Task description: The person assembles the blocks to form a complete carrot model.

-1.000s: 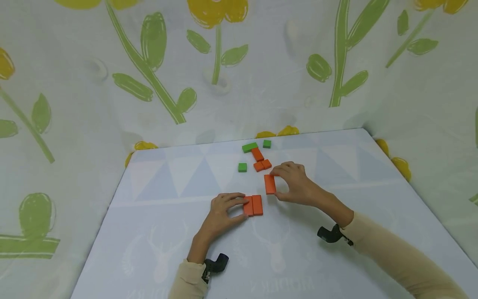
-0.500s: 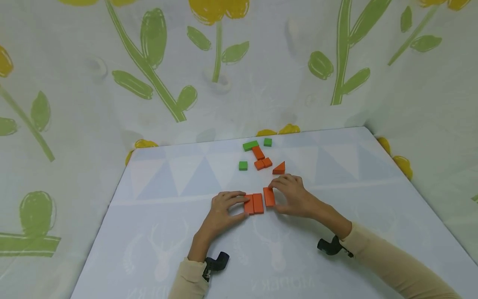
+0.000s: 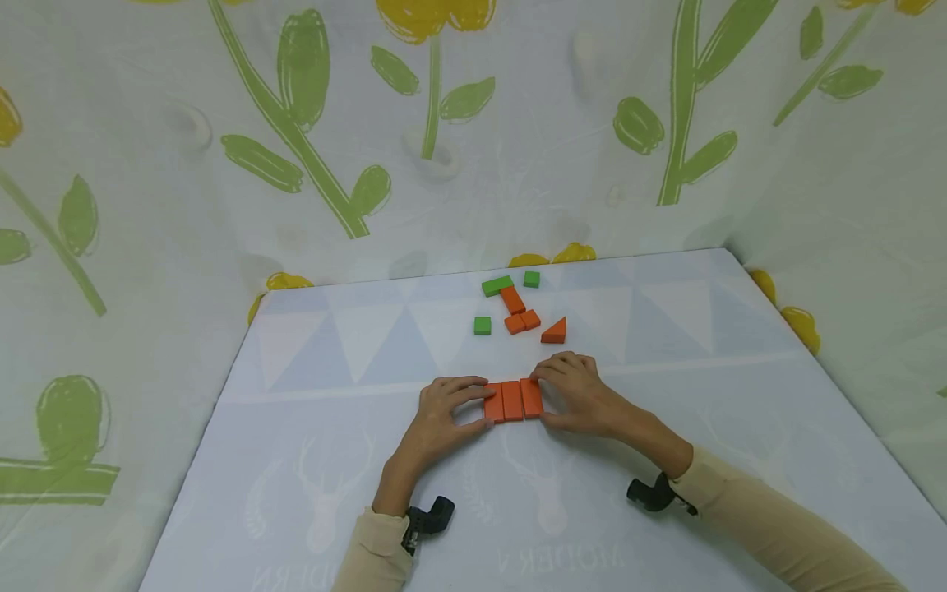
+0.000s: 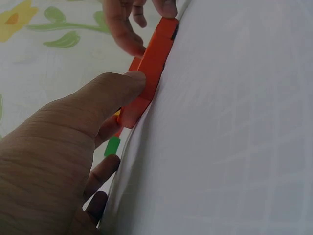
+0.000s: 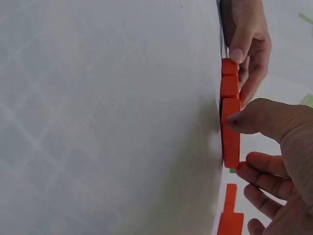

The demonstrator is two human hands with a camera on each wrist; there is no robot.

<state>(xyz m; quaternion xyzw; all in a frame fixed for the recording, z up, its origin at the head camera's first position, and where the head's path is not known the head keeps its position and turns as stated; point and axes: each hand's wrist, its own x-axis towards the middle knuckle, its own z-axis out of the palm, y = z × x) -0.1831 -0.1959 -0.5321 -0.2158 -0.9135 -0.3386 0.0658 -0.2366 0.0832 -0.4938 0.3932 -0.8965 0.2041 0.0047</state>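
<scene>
Three orange rectangular wooden blocks lie side by side in a row on the table. With thumb and fingers at its near and far ends, my left hand (image 3: pixel 440 415) pinches the leftmost orange block (image 3: pixel 493 407). My right hand (image 3: pixel 580 396) grips the rightmost orange block (image 3: pixel 531 400) the same way. Between them is the middle orange block (image 3: pixel 512 402), which neither hand appears to hold. In the right wrist view, the right thumb lies on the near face of the rightmost block (image 5: pixel 231 147). Fingers cover parts of the outer blocks.
Behind the hands lie an orange triangular block (image 3: pixel 554 331), two small orange blocks (image 3: pixel 522 321) and a longer orange block (image 3: pixel 512 300). A green bar (image 3: pixel 497 286) and two green squares, one nearer (image 3: pixel 482 326), one farther (image 3: pixel 532 279), are around them. A flowered curtain (image 3: pixel 518 189) backs the table.
My right hand has brought its orange block nearer and left, closing the gap to the other two. The orange triangular block, hidden at first, has come into view. The left hand stays put.
</scene>
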